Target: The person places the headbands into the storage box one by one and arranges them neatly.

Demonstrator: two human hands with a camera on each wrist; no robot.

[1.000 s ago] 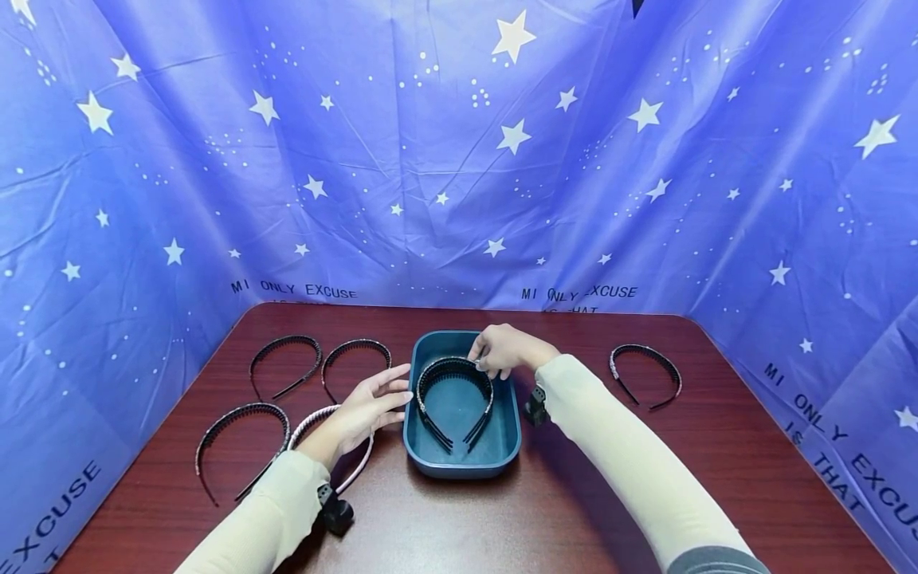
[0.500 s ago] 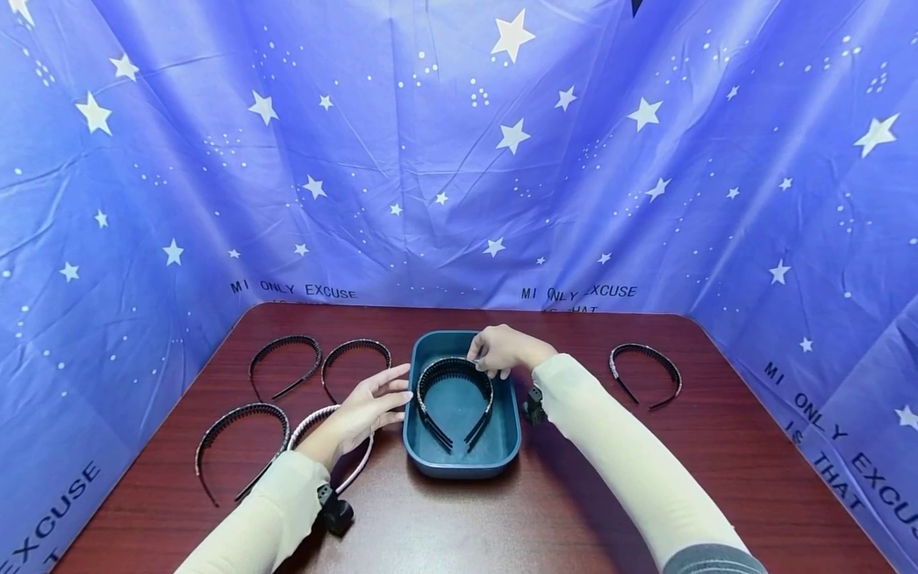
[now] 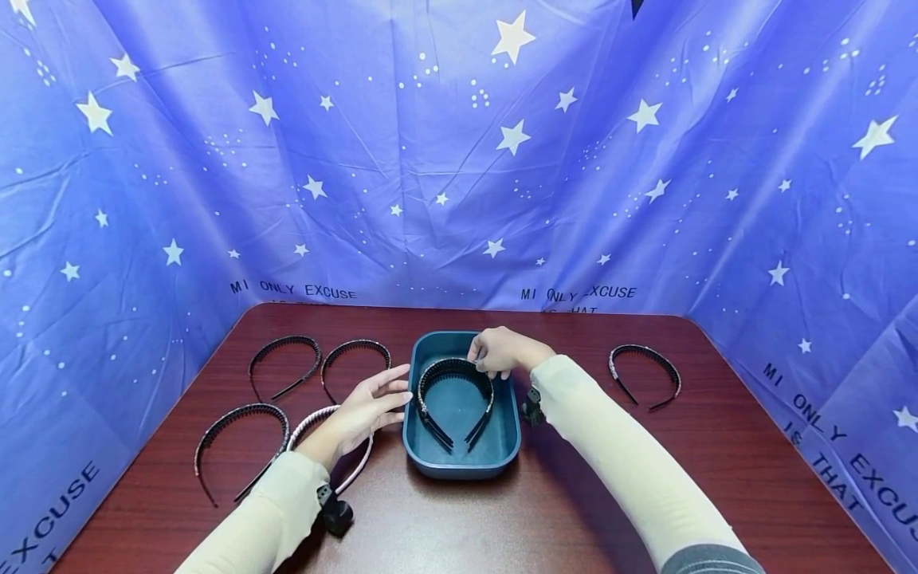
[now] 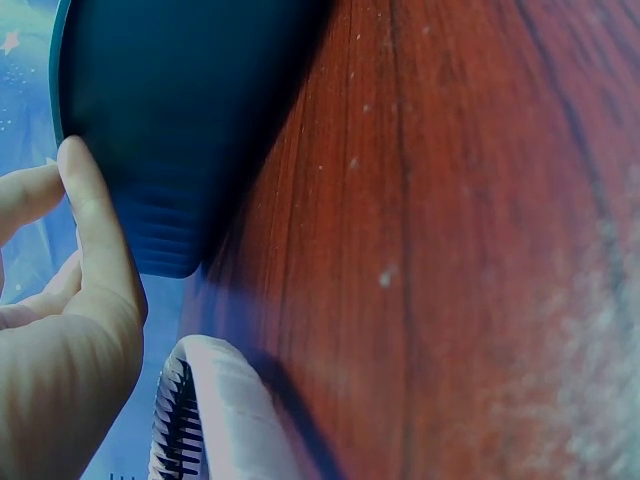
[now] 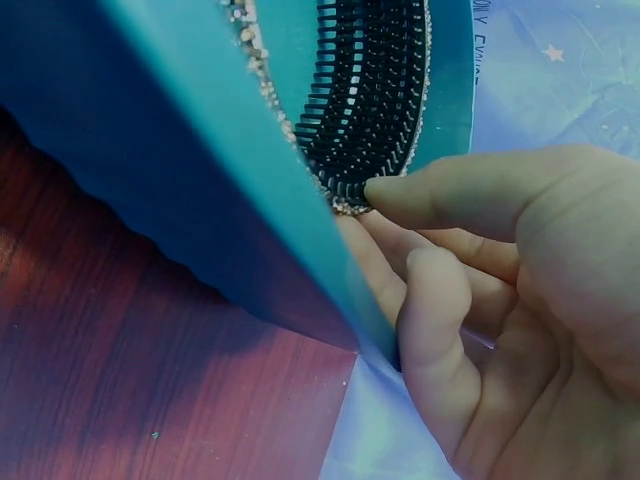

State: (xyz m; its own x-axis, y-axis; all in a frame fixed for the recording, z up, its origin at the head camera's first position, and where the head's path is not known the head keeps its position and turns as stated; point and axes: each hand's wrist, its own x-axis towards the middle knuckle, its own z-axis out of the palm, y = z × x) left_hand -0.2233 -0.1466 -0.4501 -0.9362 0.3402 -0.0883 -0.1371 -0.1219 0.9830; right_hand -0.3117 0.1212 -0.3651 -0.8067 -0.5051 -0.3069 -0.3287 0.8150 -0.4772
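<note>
Sitting inside the teal bin (image 3: 462, 466) at the frame's lower centre, toothed headbands (image 3: 452, 367) are being pinched by the right hand (image 3: 508, 349); the left hand (image 3: 358, 414), fingers spread, is touching the bin.

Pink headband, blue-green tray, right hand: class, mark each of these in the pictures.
Pink headband (image 4: 235, 410), left wrist view: the band's outer face.
Blue-green tray (image 3: 462, 470), head view: its near wall.
Right hand (image 3: 508, 349), head view: back of the hand.

The head view looks forward and down over the tabletop (image 3: 574, 478); both wrist views face, close up, the bin (image 3: 462, 470) all three share.
</note>
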